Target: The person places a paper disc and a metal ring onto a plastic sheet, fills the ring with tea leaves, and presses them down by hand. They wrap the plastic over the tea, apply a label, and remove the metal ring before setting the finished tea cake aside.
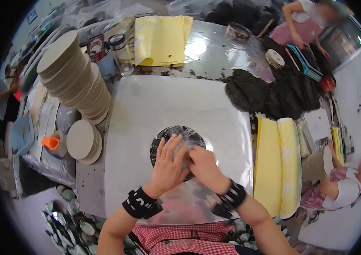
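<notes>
A dark round disc (156, 149) lies flat on the pale work sheet (142, 110) in front of me. Crinkled clear plastic film (184, 135) covers its top. My left hand (170, 165) rests over the disc's left and middle part, fingers stretched out and lying on the film. At the disc's right side, my right hand (207, 166) has its fingers curled and pinched on the film. Its fingertips are partly hidden by the left hand. Black bands circle both of my wrists.
Stacks of round grey boards (78, 85) stand at left, near an orange-topped container (51, 143). Yellow sheets (163, 40) lie at the back, more yellow sheets (270, 165) at right. Dark flat discs (270, 93) pile up back right. Two people work at right.
</notes>
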Action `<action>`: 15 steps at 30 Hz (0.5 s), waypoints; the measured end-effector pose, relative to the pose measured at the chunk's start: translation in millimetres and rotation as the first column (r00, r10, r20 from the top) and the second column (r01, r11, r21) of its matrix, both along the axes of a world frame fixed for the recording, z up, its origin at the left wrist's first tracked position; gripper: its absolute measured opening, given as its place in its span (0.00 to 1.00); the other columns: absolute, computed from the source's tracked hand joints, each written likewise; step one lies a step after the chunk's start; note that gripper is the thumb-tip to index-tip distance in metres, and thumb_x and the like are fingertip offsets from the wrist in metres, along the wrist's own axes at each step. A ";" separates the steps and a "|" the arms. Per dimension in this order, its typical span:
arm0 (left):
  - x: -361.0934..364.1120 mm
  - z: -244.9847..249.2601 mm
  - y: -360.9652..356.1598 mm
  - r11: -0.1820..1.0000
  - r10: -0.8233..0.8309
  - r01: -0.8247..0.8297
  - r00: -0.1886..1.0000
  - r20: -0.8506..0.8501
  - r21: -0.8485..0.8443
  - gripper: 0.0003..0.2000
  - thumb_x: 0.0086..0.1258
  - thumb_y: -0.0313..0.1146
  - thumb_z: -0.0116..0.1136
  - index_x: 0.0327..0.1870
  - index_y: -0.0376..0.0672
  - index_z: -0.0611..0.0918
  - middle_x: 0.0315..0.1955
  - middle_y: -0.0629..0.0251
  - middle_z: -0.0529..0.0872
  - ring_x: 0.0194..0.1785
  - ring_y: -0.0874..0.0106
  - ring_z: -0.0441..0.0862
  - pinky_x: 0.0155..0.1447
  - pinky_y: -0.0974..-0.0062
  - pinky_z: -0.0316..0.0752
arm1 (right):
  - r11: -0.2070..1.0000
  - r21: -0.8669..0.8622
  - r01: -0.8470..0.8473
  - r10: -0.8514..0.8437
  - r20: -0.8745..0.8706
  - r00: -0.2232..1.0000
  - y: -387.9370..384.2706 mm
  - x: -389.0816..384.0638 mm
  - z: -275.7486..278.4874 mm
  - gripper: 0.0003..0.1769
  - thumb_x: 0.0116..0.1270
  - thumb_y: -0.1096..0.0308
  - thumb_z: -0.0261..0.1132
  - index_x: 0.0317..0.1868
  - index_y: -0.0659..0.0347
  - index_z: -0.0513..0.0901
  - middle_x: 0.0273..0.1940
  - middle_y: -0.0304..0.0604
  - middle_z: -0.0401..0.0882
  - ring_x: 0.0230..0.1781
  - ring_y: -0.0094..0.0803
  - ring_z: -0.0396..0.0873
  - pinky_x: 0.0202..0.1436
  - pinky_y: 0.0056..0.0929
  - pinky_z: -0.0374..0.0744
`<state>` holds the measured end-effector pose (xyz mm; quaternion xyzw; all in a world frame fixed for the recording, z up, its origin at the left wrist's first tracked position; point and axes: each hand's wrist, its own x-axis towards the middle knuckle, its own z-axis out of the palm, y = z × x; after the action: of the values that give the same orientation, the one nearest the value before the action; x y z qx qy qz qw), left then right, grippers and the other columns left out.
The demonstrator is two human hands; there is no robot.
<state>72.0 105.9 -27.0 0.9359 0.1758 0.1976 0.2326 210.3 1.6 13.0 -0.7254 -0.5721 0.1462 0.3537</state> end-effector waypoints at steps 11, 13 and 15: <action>11.4 9.0 0.8 0.989 0.005 0.033 0.966 -0.258 0.145 0.47 0.68 0.56 0.62 0.78 0.28 0.60 0.79 0.44 0.59 0.83 0.50 0.53 0.83 0.44 0.43 | 0.991 0.113 0.074 -0.108 0.336 0.936 15.3 24.6 -35.6 0.05 0.64 0.69 0.68 0.38 0.61 0.86 0.35 0.48 0.83 0.37 0.48 0.83 0.42 0.40 0.82; 10.8 7.5 1.6 0.987 0.001 0.037 0.971 -0.238 0.158 0.47 0.68 0.56 0.63 0.78 0.27 0.59 0.79 0.43 0.59 0.83 0.49 0.53 0.82 0.43 0.44 | 0.971 0.133 0.197 -0.220 0.196 0.956 -20.0 48.9 -18.6 0.08 0.64 0.67 0.69 0.41 0.62 0.86 0.38 0.49 0.84 0.41 0.47 0.84 0.45 0.38 0.82; 11.9 7.2 -1.1 0.988 -0.020 0.054 0.974 -0.227 0.145 0.47 0.68 0.55 0.64 0.77 0.26 0.59 0.79 0.42 0.59 0.83 0.48 0.53 0.82 0.42 0.43 | 0.900 0.115 0.420 -0.434 0.155 0.887 -73.9 97.1 -14.2 0.15 0.62 0.63 0.72 0.46 0.62 0.86 0.44 0.49 0.86 0.48 0.45 0.84 0.52 0.36 0.82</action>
<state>83.9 104.8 -19.8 0.9703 0.1681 0.0985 0.1437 307.4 -72.4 -1.1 -0.8292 -0.4328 -0.0227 0.3531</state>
